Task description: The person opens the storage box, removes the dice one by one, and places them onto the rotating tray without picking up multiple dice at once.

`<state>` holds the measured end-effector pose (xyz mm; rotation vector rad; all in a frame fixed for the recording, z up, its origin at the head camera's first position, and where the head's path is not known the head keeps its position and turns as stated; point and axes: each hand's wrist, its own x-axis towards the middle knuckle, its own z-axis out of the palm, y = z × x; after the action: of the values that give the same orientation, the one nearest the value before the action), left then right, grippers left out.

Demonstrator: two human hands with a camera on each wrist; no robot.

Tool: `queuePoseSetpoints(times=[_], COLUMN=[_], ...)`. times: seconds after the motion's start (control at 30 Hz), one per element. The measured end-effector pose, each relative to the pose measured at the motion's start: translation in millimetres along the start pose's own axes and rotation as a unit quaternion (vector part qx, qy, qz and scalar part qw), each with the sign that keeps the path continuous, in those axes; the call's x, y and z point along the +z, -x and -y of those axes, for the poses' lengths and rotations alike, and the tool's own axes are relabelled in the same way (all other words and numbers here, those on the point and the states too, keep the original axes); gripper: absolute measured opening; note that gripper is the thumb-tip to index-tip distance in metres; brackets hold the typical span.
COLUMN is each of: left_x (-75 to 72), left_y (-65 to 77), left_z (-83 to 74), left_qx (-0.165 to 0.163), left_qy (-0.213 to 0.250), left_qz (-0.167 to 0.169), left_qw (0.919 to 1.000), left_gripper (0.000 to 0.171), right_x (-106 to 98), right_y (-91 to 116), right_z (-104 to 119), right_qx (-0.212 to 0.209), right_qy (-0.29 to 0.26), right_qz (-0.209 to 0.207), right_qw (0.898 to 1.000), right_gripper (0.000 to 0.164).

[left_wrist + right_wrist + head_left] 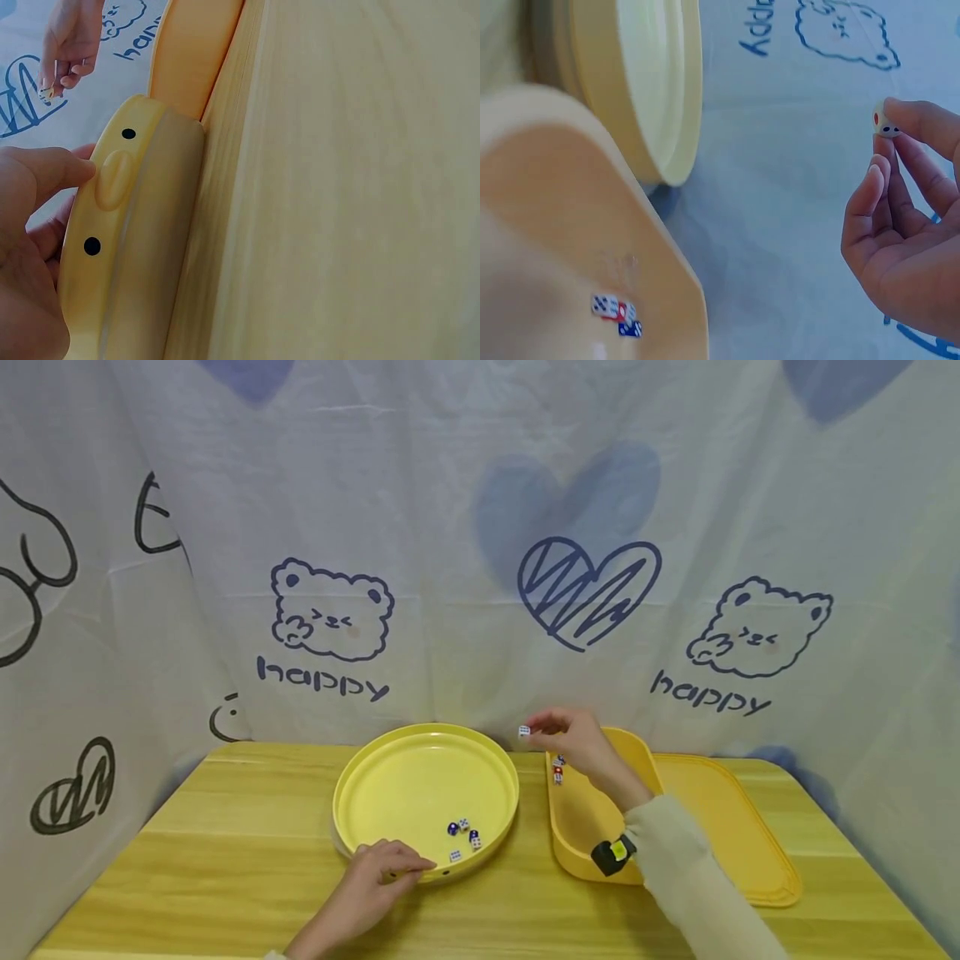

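Wood-grain table (247, 827): R hand (579, 743) pinches sm. wht, red/dk-pipped die (885, 124); L hand (375, 878) grips yel. tray (420, 787).

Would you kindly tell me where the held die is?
In the head view, the right hand pinches the die right of centre, raised between tray and box.

Head view high, forward-down; wrist views close, sideways; tray (420, 793) shared
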<state>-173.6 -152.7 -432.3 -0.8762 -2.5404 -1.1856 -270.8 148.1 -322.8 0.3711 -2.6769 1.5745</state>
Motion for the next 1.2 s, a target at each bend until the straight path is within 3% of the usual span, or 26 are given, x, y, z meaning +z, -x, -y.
queuePoseSetpoints(times=[0.57,0.97,1.2], left_x=[-0.1,1.0,1.1], left_y=[-0.7,0.1,0.1], left_z=[0.8,4.6,4.4], left_qx=[-0.008,0.022,0.027], left_qy=[0.002,-0.005,-0.003], left_qz=[0.008,-0.009,-0.011], left_qw=[0.9999,0.9997,0.9996], left_gripper=[0.015,0.018,0.018], right_x=[48,80,97], right_y=[27,33,35], right_z=[1,-6,-12], right_qx=[-0.025,-0.080,-0.075], right_qy=[-0.009,0.004,0.010], right_qz=[0.036,0.086,0.097], right_qw=[0.999,0.993,0.992], right_gripper=[0.016,0.015,0.014])
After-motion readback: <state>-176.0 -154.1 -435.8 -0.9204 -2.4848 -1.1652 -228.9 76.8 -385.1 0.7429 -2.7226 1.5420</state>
